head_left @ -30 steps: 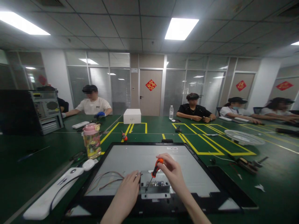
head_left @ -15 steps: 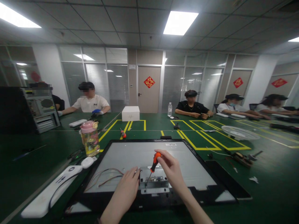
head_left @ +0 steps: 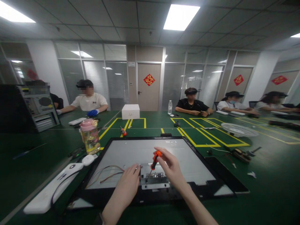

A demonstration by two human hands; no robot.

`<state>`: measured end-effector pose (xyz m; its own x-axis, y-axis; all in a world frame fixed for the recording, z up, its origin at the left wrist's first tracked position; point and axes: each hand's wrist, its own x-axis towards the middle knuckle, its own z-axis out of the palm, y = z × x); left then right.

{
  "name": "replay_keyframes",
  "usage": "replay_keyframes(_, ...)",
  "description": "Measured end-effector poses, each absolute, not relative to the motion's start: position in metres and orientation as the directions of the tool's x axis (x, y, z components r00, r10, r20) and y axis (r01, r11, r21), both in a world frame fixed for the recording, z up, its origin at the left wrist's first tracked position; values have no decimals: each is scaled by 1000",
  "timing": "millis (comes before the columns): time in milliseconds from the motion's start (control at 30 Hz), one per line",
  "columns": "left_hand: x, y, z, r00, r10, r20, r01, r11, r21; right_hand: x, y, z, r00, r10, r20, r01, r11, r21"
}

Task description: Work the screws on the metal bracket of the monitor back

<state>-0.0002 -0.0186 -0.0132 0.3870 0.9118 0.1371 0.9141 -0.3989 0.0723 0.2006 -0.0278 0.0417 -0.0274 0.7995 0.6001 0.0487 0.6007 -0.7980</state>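
An office room used as an electronics workshop. The office shows in the tiled ceiling (head_left: 126, 18), flat lights (head_left: 182, 17), glass partitions (head_left: 117, 84) with blinds (head_left: 95, 75), and a plain door (head_left: 150, 101) bearing a red diamond sign (head_left: 149, 80). The workshop shows in the long green bench (head_left: 269, 162) marked with yellow tape (head_left: 207, 145), people (head_left: 192, 106) in headgear (head_left: 191, 91) seated along its far side, a computer case (head_left: 43, 107), and a screwdriver (head_left: 155, 161) above a metal bracket (head_left: 158, 180) on a flat panel (head_left: 138, 151).

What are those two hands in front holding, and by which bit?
The right hand holds an orange-and-black screwdriver by the upper part of its handle. The left hand is at the metal bracket; whether it grips cannot be told.
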Motion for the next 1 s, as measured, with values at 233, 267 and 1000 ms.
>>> replay_keyframes(233,-1,-20,-9,397,908,131,907,-410,93,201,-26,39,38,758,651,142,641,-754)
replay_keyframes(267,-1,-20,-10,395,909,132,908,-408,95,201,-25,38,19,761,649,130,641,-756)
replay_keyframes(1000,-5,-13,-28,405,889,213,900,-429,81,217,-18,37,251,483,839,502,676,-539)
